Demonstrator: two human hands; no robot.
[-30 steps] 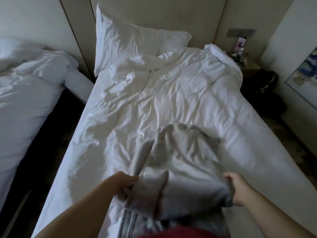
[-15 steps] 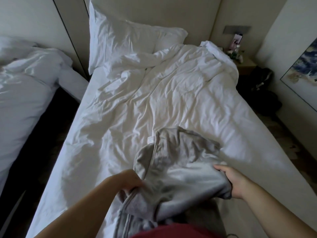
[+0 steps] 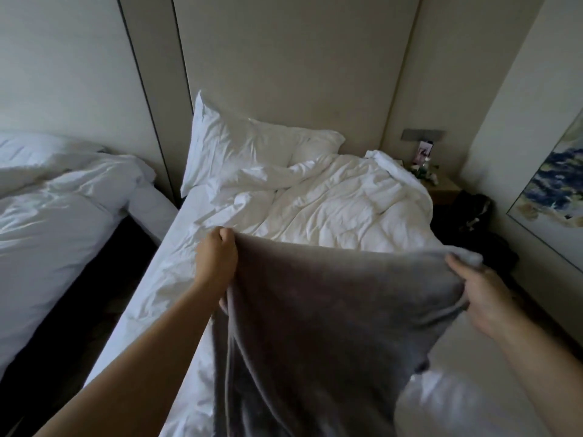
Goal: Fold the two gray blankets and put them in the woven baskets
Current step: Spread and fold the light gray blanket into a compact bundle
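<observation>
Gray blanket [image 3: 331, 326] now up before pillow [image 3: 246, 152] and duvet [image 3: 347, 203], left hand [image 3: 217, 260] and right hand [image 3: 482, 298] clamped on corners

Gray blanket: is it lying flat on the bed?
No, the left hand and the right hand grip the gray blanket by its upper corners and hold it up above the bed.
</observation>
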